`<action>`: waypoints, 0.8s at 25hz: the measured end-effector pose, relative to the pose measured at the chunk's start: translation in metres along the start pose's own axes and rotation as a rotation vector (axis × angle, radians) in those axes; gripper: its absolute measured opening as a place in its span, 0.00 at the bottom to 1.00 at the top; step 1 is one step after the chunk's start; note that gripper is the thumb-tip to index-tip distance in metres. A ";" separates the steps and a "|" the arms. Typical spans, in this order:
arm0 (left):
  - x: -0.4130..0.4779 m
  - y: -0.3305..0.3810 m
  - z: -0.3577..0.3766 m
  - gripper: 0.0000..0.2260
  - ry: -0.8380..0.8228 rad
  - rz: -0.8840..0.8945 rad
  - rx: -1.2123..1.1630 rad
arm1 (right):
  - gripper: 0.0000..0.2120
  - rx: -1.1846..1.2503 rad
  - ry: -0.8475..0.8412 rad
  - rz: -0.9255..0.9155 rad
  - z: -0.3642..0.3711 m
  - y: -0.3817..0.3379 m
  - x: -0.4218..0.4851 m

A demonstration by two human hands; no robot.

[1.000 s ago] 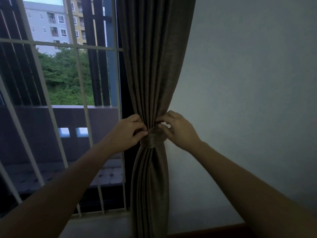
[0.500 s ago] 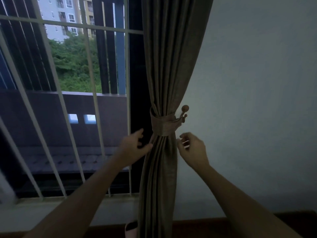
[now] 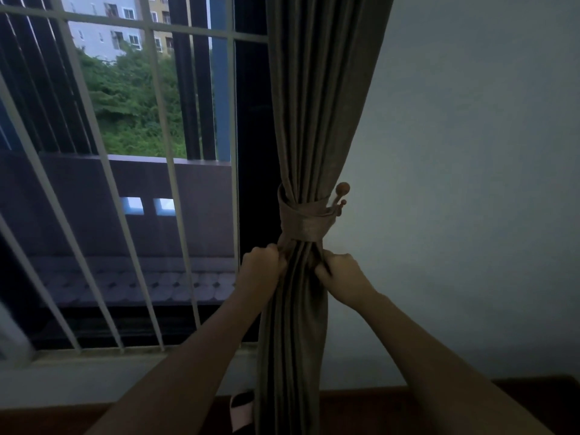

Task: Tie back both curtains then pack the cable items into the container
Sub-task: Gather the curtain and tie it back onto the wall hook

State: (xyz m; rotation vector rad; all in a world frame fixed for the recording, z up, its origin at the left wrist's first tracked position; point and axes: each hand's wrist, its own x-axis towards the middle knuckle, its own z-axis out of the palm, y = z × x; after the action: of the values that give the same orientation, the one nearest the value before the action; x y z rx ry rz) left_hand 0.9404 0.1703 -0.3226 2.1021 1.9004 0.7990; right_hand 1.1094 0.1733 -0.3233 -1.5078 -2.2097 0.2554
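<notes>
Gripping the curtain [image 3: 301, 309] folds below the tieback [image 3: 303, 222], left hand [image 3: 262, 268] and right hand [image 3: 340, 273] have dropped from open hovering; hook [image 3: 340, 196] engaged, this curtain appears secured.

The room is dim and bluish, daylight comes only through the window [image 3: 141, 120], and the white bars [image 3: 175, 189] bend near the blurry left edge.

Dim room; barred window [image 3: 131, 171] left, plain wall [image 3: 470, 152] right.
</notes>
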 end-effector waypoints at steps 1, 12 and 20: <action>0.003 0.000 0.000 0.11 0.016 -0.013 0.021 | 0.08 0.012 -0.015 -0.017 -0.004 0.002 -0.004; -0.007 0.010 0.003 0.09 0.021 0.204 0.266 | 0.13 -0.113 0.181 -0.052 -0.012 0.010 -0.001; -0.007 0.007 -0.023 0.14 -0.222 0.213 0.185 | 0.16 -0.269 0.011 0.068 -0.031 -0.005 -0.003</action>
State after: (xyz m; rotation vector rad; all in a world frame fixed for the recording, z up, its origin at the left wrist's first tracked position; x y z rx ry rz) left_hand 0.9344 0.1576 -0.3021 2.4199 1.7131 0.4159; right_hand 1.1206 0.1655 -0.2951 -1.7204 -2.2579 -0.0318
